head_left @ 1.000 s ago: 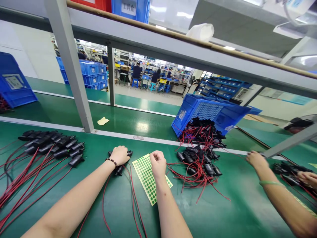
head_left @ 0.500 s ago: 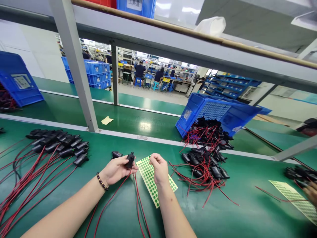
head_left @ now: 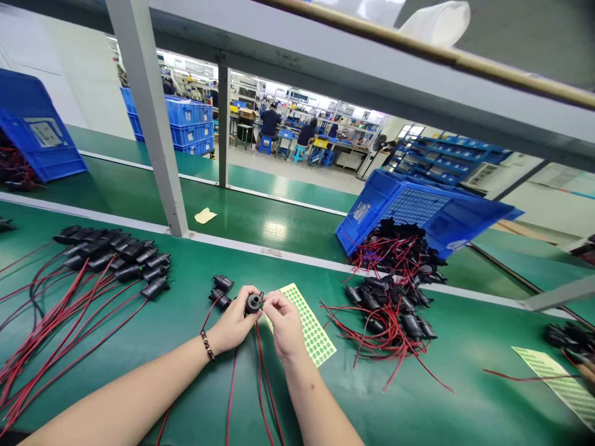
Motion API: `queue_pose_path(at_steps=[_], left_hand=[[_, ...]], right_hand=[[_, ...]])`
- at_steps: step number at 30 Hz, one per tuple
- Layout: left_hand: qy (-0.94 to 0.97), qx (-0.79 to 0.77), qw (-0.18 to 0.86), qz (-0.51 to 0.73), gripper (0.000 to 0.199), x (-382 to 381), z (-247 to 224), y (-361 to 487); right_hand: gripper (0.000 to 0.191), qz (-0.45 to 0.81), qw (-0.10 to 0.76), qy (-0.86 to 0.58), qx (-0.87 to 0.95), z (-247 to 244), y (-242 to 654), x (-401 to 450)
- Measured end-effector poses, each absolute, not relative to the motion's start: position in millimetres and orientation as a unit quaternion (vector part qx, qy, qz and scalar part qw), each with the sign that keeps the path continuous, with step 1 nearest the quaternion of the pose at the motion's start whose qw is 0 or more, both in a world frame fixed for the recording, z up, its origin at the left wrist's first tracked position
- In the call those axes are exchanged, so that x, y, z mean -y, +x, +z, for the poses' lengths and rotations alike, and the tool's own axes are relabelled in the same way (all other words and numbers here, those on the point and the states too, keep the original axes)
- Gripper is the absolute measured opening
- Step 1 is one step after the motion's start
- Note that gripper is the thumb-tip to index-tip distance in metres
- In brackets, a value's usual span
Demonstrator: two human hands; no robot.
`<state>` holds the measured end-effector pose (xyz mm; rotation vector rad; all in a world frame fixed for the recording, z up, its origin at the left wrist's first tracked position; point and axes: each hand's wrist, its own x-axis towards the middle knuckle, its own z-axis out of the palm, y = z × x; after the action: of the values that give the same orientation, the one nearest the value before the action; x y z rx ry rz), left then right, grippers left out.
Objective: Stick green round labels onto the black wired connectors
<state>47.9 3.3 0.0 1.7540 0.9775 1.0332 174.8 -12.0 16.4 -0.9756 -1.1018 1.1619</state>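
Note:
My left hand [head_left: 233, 323] is closed around a small black motor-like pump [head_left: 253, 302], its round ported end turned towards me and red wires hanging below. Against the pump's right side, my right hand [head_left: 284, 325] pinches a tiny green round sticker [head_left: 261, 305], mostly covered by the fingertips. Partly behind that hand lies a pale yellow sheet of green dot stickers [head_left: 313, 328], flat on the green bench. Two more black pumps [head_left: 222, 291] rest just left of my left hand.
Rows of black pumps [head_left: 123, 254] with long red wires lie at left. A loose heap of pumps [head_left: 395, 310] sits at right, below a tipped blue crate [head_left: 367, 214] spilling more. A shelf post [head_left: 155, 124] rises at the bench's back edge. Another person's hand [head_left: 586, 365] shows at far right.
My right hand has moved left from above the sticker sheet to the pump. My left hand has turned the pump so its ported end faces me. The view has shifted slightly.

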Motion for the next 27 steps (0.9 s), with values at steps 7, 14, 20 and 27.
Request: queue_pose_path(at_steps=[7, 14, 20, 27], left_hand=[[0.725, -0.387, 0.392, 0.414, 0.024, -1.6, -2.3, 47.8], [0.732, -0.39, 0.375, 0.414, 0.025, -2.4, -4.7, 47.7], [0.737, -0.397, 0.359, 0.413, 0.027, -3.4, -7.3, 47.8], [0.741, -0.397, 0.347, 0.416, 0.029, -5.2, -8.9, 47.1]], right_hand=[[0.008, 0.476, 0.595, -0.423, 0.49, 16.3, 174.6, 11.7], [0.01, 0.425, 0.588, -0.438, 0.53, 13.4, 173.6, 12.3], [0.011, 0.364, 0.574, -0.464, 0.568, 10.9, 173.3, 13.8], [0.012, 0.305, 0.576, -0.477, 0.589, 15.0, 170.8, 16.8]])
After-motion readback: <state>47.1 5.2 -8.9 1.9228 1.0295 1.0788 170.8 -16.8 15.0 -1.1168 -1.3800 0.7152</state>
